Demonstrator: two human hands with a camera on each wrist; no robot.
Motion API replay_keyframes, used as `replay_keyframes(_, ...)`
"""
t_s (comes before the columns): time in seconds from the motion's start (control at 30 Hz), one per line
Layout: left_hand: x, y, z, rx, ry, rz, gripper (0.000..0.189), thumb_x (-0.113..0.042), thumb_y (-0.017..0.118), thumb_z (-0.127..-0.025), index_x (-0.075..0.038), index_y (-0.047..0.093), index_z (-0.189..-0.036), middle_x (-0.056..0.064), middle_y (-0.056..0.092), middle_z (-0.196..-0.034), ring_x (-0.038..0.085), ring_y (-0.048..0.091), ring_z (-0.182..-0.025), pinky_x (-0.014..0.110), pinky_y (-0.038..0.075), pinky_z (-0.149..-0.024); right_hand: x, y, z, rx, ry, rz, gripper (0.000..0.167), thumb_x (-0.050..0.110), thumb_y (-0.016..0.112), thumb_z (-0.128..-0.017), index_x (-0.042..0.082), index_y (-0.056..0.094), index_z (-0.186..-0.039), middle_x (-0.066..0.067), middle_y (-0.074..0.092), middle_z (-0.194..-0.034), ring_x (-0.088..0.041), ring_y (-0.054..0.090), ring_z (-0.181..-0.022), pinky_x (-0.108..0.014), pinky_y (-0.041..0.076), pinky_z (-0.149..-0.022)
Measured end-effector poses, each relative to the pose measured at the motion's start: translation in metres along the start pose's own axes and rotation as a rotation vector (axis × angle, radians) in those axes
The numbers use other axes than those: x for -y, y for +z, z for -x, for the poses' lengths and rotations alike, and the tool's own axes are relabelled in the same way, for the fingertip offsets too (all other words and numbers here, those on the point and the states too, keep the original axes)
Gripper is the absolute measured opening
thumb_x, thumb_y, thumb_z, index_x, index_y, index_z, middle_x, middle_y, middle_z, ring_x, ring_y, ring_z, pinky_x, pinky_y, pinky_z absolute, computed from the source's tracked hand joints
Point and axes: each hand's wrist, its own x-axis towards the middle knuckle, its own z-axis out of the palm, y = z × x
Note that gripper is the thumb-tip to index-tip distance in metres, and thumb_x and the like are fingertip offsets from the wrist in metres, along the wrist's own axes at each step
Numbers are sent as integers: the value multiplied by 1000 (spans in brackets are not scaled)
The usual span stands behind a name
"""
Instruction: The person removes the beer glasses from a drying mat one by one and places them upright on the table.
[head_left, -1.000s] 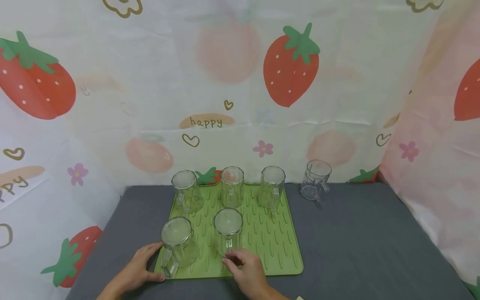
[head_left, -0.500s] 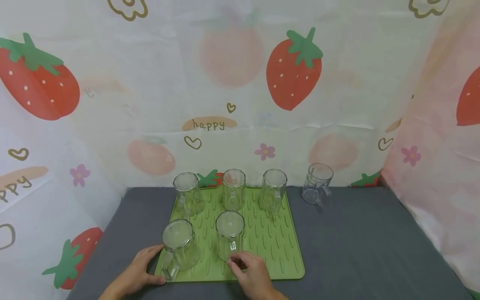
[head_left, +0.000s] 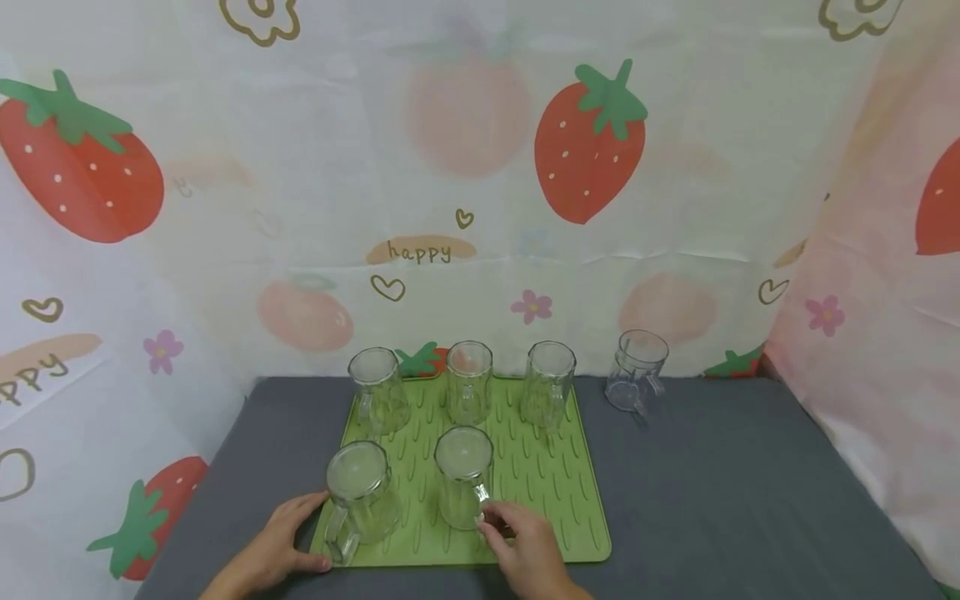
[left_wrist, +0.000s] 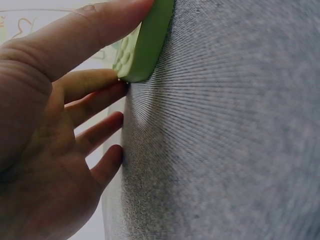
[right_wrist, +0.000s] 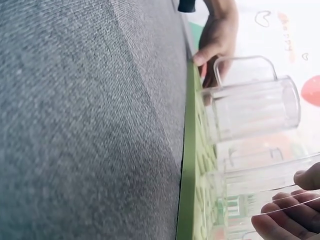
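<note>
My right hand (head_left: 528, 546) pinches the handle of a clear glass mug (head_left: 459, 483), which stands upside down at the front middle of a green ribbed drying mat (head_left: 555, 508). In the right wrist view, thumb and fingers (right_wrist: 290, 220) show behind the clear handle. At the mat's front left corner lies my left hand (head_left: 279, 537), its fingers extended; the left wrist view shows the thumb and index finger against the mat's edge (left_wrist: 152, 55). Just right of that hand stands another upside-down glass mug (head_left: 366, 496), its handle facing front left.
Three more upside-down mugs line the mat's back edge: left (head_left: 381, 396), middle (head_left: 468, 387) and right (head_left: 547, 392). Beyond the mat's right side, an upright glass mug (head_left: 633, 375) stands on the grey cloth (head_left: 712, 492). A strawberry-print curtain (head_left: 480, 192) hangs behind.
The front middle mug has turned, its handle swinging from the front toward the front right, with my right hand moving right along with it. My left hand keeps its place at the mat corner.
</note>
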Motion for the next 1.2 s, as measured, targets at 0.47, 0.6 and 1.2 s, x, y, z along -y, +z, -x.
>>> replay_keyframes(0.47,-3,0,1,-32,36,-26,94,-33,87,-70,6,42,-142,32,42,-142,56,31,-132,70,36,-98,-8,-11,1,-160,-7,40,17,0,72,-84,-2,72,-101,-8,70,-88,-14,69,-78,-17,57,-67)
replay_keyframes(0.6,-2,1,1,-31,31,-19,95,-35,86,-70,6,42,-143,32,41,-142,56,31,-132,70,35,-99,-11,-14,-1,-228,-58,56,21,-4,74,-80,-1,73,-101,-8,71,-86,-17,70,-76,-18,58,-66)
replay_keyframes(1.2,1,1,3,-26,49,-5,94,-34,86,-71,6,42,-143,32,41,-142,56,31,-132,70,35,-99,-25,-25,-8,-318,-147,67,25,-9,76,-75,0,74,-97,-10,74,-87,-16,72,-76,-16,57,-62)
